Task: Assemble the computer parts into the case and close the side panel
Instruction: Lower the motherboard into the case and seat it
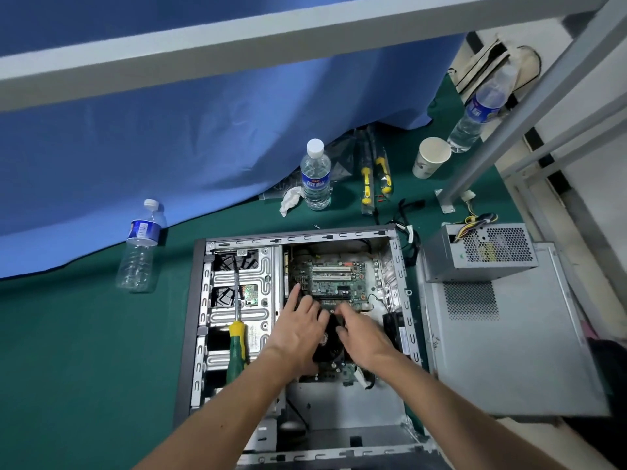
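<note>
- The computer case point(200, 300) lay on its side on the green worktop point(84, 351), open side up, with the motherboard point(334, 278) seated in its far right compartment.
- The left hand point(298, 330) rested with fingers spread and straight over the black cooler fan point(330, 344) on the board, touching it from the left.
- The right hand point(361, 335) covered the fan's right side, fingers bent down onto it; whether they gripped it or only pressed could not be told.
- A green-and-yellow screwdriver point(237, 337) lay on the drive cage point(237, 286) in the case's left half, its shaft pointing away from the person.
- The power supply point(475, 252) sat outside the case on the detached side panel point(509, 351), just right of the case.
- Beyond the case stood a water bottle point(315, 176), a paper cup point(431, 157) and two yellow-handled tools point(375, 178); another bottle point(140, 245) lay to the left.
</note>
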